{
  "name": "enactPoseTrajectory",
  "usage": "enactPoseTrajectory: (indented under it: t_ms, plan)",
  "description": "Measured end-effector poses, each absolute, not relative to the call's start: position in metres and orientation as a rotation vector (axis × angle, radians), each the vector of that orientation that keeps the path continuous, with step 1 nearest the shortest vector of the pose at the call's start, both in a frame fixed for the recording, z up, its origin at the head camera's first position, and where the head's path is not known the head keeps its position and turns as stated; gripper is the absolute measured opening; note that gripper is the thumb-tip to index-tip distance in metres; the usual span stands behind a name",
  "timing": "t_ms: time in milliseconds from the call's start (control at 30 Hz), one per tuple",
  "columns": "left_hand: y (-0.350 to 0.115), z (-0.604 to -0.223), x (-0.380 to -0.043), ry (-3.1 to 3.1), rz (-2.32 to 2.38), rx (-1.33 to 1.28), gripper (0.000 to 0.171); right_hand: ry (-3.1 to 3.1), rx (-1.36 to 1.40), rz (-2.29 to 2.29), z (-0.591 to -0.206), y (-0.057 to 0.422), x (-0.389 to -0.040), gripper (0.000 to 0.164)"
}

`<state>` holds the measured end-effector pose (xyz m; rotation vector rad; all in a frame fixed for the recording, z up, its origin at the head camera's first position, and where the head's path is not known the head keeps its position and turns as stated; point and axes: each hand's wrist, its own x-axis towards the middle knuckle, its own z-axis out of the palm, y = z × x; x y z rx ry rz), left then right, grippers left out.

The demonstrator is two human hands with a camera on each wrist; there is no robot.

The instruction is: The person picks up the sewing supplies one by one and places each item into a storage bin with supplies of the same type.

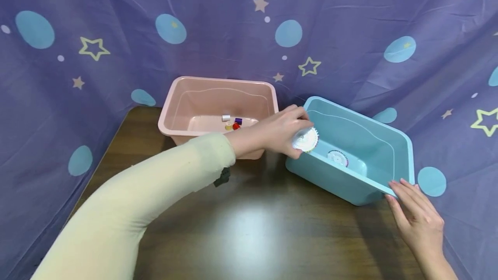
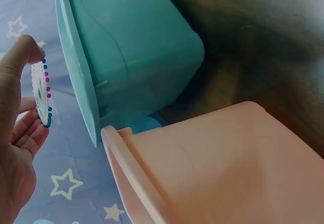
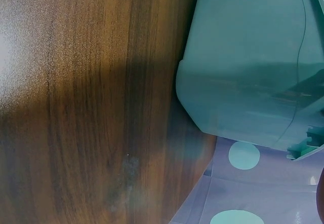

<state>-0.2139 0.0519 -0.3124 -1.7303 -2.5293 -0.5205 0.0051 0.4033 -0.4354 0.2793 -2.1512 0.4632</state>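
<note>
My left hand [image 1: 284,128] pinches a pin wheel [image 1: 306,140], a clear disc ringed with coloured pin heads, above the near left rim of the blue bin [image 1: 327,180]. In the left wrist view the pin wheel [image 2: 40,89] is seen nearly edge-on between thumb and fingers. A second pin wheel [image 1: 337,158] lies on the bin's floor. My right hand [image 1: 420,219] holds the bin's near right corner, fingers over the rim and thumb outside. The right wrist view shows mostly the bin's outer wall [image 3: 243,57].
A pink bin [image 1: 218,133] stands left of the blue one, with several small thread spools [image 1: 236,126] inside. Both bins sit on a dark wooden table [image 1: 249,228]. A purple patterned curtain [image 1: 221,20] hangs behind and beside the table.
</note>
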Motion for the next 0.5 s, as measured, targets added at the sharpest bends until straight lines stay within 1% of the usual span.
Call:
enactPoseTrajectory:
  t_ms: [500]
  plan:
    - [0.086,-0.315,-0.238,-2.619,-0.457,-1.686,0.068,-2.136,0.284,0.466,-0.435,0.402,0.004,0.045]
